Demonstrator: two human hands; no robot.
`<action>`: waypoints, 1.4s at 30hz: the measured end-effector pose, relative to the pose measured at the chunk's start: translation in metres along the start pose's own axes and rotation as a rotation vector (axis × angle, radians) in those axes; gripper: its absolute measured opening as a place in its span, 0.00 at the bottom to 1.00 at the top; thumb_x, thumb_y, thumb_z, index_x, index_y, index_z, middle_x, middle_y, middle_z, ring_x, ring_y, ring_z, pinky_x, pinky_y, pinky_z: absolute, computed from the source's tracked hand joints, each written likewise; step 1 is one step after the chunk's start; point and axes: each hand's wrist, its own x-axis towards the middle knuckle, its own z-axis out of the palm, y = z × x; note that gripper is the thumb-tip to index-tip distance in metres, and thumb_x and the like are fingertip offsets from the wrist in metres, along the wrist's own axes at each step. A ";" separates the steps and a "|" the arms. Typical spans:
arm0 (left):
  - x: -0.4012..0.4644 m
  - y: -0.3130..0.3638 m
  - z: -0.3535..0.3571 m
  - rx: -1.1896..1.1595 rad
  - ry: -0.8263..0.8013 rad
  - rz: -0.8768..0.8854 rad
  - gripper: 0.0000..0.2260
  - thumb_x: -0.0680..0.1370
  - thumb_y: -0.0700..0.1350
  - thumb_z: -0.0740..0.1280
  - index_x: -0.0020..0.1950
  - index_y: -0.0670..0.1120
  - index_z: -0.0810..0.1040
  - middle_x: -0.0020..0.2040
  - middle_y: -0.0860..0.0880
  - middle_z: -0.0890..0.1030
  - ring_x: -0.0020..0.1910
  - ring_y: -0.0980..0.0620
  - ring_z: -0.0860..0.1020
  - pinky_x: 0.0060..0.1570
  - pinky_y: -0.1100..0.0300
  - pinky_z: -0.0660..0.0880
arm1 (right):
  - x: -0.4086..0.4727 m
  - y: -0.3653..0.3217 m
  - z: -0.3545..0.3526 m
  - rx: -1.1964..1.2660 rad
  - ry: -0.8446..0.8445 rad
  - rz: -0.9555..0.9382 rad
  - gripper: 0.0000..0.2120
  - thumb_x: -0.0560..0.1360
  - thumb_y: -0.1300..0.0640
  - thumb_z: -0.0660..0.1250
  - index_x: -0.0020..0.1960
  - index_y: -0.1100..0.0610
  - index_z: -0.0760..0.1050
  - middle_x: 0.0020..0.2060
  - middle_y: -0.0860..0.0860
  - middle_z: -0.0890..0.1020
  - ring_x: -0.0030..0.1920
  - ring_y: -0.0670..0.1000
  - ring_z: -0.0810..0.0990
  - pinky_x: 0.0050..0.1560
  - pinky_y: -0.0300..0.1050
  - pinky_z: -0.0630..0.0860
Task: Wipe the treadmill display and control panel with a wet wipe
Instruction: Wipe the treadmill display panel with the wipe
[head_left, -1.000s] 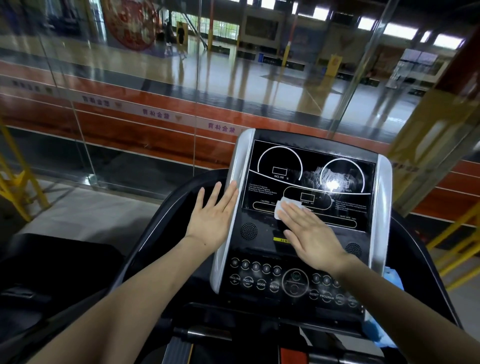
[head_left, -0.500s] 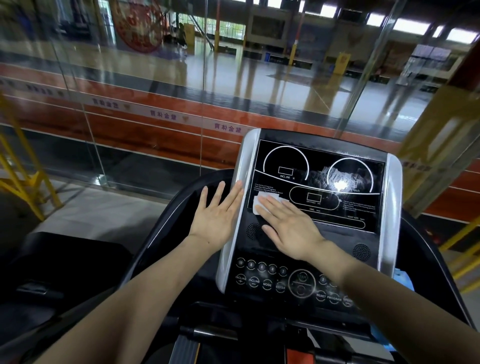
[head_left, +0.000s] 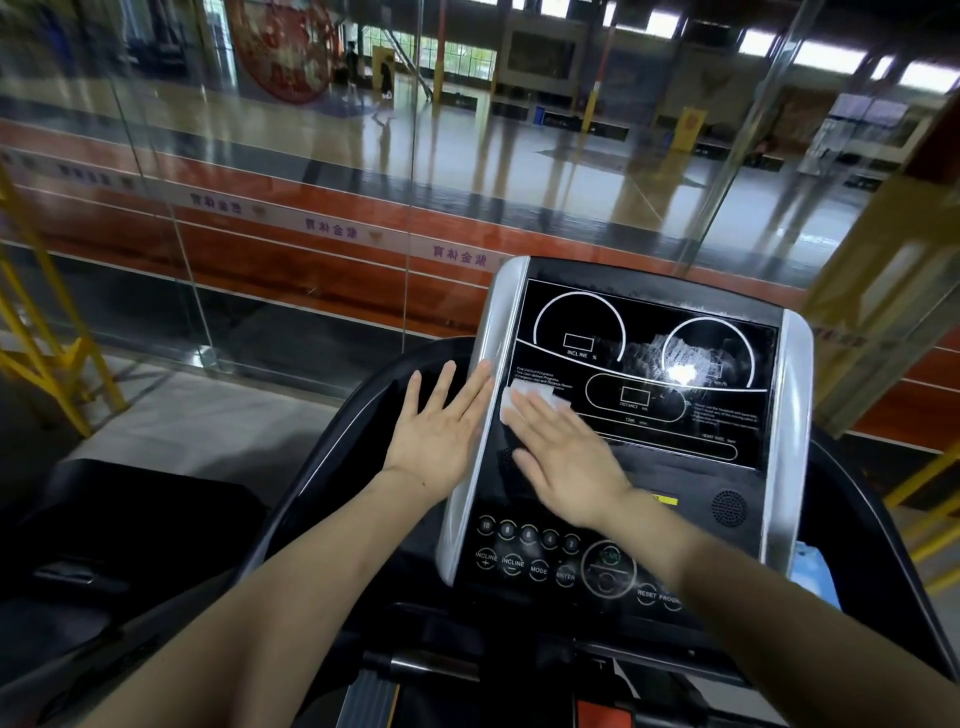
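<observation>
The treadmill console stands in front of me, with a black display (head_left: 649, 364) between silver side strips and a control panel (head_left: 550, 566) of round buttons below it. My right hand (head_left: 566, 457) lies flat on the lower left of the display and presses a white wet wipe (head_left: 524, 397) under its fingertips. The wipe sticks out past the fingers at the display's left edge. My left hand (head_left: 441, 431) rests open and flat on the black frame, its fingers touching the left silver strip (head_left: 467, 493).
A glass wall (head_left: 311, 208) stands just beyond the console, with a sports hall behind it. Yellow metal frames (head_left: 47, 332) stand at far left and far right. A blue pack (head_left: 813, 577) sits at the console's right side.
My right hand has slid the wipe leftward across the lower display, from near the middle to the left edge. My left hand has stayed in place.
</observation>
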 end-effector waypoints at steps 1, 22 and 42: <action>0.000 0.000 0.001 -0.003 0.005 0.001 0.29 0.88 0.53 0.43 0.82 0.50 0.28 0.79 0.54 0.23 0.84 0.41 0.39 0.81 0.35 0.41 | -0.006 -0.002 0.003 0.010 -0.011 0.000 0.30 0.86 0.43 0.44 0.85 0.53 0.54 0.85 0.48 0.52 0.85 0.47 0.45 0.84 0.53 0.48; -0.001 0.023 -0.001 -0.034 0.090 -0.023 0.31 0.84 0.49 0.52 0.85 0.42 0.48 0.85 0.43 0.38 0.84 0.43 0.36 0.81 0.37 0.40 | -0.009 0.009 0.004 0.062 0.012 0.064 0.30 0.86 0.41 0.42 0.84 0.52 0.58 0.84 0.48 0.53 0.84 0.46 0.47 0.84 0.52 0.48; 0.045 0.140 -0.003 -0.126 0.159 0.200 0.30 0.85 0.51 0.55 0.85 0.45 0.50 0.85 0.43 0.41 0.84 0.43 0.37 0.82 0.39 0.39 | -0.159 0.137 0.010 0.023 0.160 0.256 0.28 0.86 0.48 0.54 0.85 0.54 0.56 0.84 0.48 0.56 0.84 0.45 0.52 0.83 0.52 0.58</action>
